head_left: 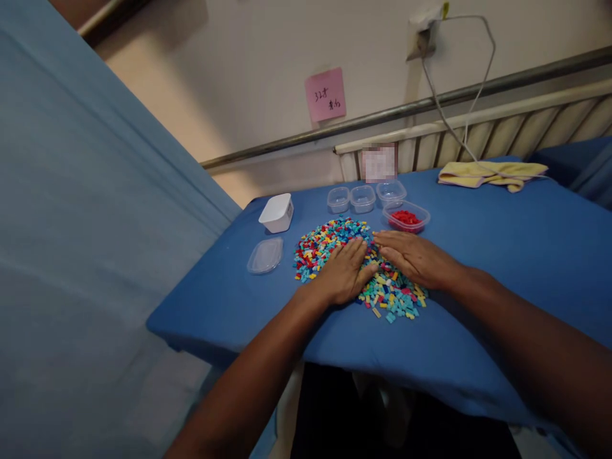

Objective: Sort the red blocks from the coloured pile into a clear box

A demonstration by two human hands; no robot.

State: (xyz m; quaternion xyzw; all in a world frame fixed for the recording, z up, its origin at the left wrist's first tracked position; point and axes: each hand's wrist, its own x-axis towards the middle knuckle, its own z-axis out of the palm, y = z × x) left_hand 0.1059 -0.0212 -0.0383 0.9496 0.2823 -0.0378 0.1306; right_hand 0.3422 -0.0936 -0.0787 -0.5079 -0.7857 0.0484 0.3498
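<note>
We rest our left hand [342, 273] and right hand [415, 256] on the coloured pieces [321, 247], both grips released; the red-filled tub [423, 220] stands at their one o'clock.

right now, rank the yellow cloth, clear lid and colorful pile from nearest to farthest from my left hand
1. Colorful pile, under the left hand
2. Clear lid, off to the left
3. Yellow cloth, far back right

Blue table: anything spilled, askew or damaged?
One oddity: the white cable trails from the wall socket onto the crumpled yellow cloth, looks untidy. Loose coloured pieces lie straight on the blue cover under left hand and right hand, but heaped, so probably no spill. No visible damage.
</note>
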